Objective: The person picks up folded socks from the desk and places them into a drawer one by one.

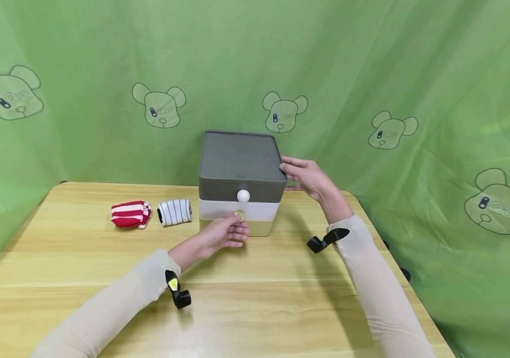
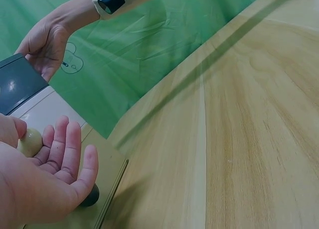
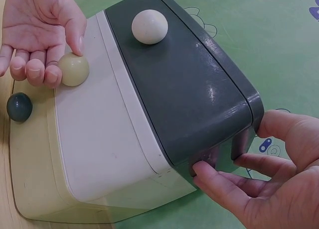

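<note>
A small three-tier drawer box stands on the table, its tiers dark grey, white and cream from top to bottom. At its front, my left hand pinches the pale yellow-green knob of the white drawer between thumb and index finger. The other fingers are loosely bent below. My right hand rests its fingertips against the right side of the dark grey top tier. A white knob sits on that tier, and a dark knob on the cream drawer. All tiers look flush.
Left of the box lie a red-and-white striped rolled sock and a white rolled sock with dark stripes. Behind the wooden table hangs a green curtain printed with bear heads, which also runs along both sides.
</note>
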`<action>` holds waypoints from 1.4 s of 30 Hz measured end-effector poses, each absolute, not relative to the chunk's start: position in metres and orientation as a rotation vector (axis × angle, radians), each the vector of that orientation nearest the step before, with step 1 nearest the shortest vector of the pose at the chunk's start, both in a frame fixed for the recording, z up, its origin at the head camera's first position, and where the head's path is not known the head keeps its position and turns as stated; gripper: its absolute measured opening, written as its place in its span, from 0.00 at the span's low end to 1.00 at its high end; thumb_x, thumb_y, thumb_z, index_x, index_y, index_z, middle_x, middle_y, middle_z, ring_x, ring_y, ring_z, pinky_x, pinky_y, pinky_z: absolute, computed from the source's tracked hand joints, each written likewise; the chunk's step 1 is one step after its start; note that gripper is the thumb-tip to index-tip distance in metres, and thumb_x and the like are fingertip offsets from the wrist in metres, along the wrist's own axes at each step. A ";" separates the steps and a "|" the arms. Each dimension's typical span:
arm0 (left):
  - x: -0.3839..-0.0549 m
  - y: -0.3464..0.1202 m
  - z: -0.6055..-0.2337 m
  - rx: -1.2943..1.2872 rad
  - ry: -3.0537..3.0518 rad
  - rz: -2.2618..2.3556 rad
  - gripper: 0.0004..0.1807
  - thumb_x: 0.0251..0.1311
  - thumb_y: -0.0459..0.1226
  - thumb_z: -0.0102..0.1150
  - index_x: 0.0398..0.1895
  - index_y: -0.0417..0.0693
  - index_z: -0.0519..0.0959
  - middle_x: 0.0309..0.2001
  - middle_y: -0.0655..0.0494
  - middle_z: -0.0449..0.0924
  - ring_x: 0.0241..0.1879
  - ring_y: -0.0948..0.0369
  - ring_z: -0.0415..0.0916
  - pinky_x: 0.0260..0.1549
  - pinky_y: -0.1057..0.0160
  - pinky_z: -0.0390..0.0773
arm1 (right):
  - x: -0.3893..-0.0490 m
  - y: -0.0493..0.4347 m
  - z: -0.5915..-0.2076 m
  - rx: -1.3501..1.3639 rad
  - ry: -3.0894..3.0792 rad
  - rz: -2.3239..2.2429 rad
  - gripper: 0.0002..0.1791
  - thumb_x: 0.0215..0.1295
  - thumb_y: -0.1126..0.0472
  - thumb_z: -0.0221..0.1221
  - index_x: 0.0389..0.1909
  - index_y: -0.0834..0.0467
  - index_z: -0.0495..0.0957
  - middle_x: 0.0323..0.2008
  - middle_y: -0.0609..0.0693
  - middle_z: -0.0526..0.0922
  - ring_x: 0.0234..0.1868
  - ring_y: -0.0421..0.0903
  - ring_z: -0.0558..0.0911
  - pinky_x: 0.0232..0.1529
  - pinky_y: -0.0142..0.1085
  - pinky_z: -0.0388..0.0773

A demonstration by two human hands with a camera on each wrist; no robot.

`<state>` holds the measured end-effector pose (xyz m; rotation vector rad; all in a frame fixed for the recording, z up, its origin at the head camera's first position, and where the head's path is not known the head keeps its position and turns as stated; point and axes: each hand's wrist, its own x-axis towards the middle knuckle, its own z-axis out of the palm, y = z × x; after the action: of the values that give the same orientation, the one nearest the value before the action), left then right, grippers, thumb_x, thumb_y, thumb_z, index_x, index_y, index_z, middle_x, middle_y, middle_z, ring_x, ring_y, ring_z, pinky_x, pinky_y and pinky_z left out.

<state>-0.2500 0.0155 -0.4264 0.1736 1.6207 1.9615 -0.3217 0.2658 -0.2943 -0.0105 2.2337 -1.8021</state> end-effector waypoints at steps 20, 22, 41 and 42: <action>-0.243 -0.012 -0.439 0.001 1.742 1.763 0.31 0.78 0.53 0.41 0.62 0.33 0.75 0.54 0.40 0.85 0.43 0.57 0.86 0.49 0.56 0.86 | -0.319 0.267 -0.295 -0.019 2.241 -1.800 0.32 0.77 0.58 0.55 0.78 0.55 0.59 0.74 0.60 0.65 0.52 0.42 0.81 0.59 0.47 0.83; -0.244 -0.014 -0.441 -0.024 1.742 1.720 0.30 0.77 0.51 0.41 0.62 0.33 0.75 0.54 0.40 0.85 0.42 0.56 0.87 0.50 0.55 0.86 | -0.320 0.266 -0.294 -0.019 2.243 -1.800 0.32 0.77 0.58 0.54 0.78 0.55 0.59 0.74 0.59 0.65 0.51 0.41 0.81 0.57 0.46 0.84; -0.253 0.006 -0.462 -0.115 1.639 1.912 0.23 0.76 0.41 0.52 0.62 0.29 0.75 0.55 0.35 0.83 0.47 0.52 0.88 0.51 0.58 0.86 | -0.322 0.264 -0.292 -0.005 2.234 -1.799 0.32 0.77 0.59 0.54 0.78 0.54 0.59 0.73 0.59 0.67 0.48 0.39 0.82 0.56 0.45 0.85; -0.251 0.007 -0.462 -0.119 1.638 1.916 0.23 0.76 0.41 0.53 0.61 0.29 0.75 0.54 0.35 0.84 0.46 0.52 0.89 0.50 0.58 0.86 | -0.321 0.264 -0.292 0.000 2.234 -1.797 0.31 0.77 0.59 0.54 0.78 0.54 0.60 0.73 0.60 0.67 0.47 0.39 0.82 0.56 0.45 0.84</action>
<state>-0.2507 0.0069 -0.4616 -0.1186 1.6381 1.9164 -0.3215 0.2645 -0.2923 0.0004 2.2342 -1.7973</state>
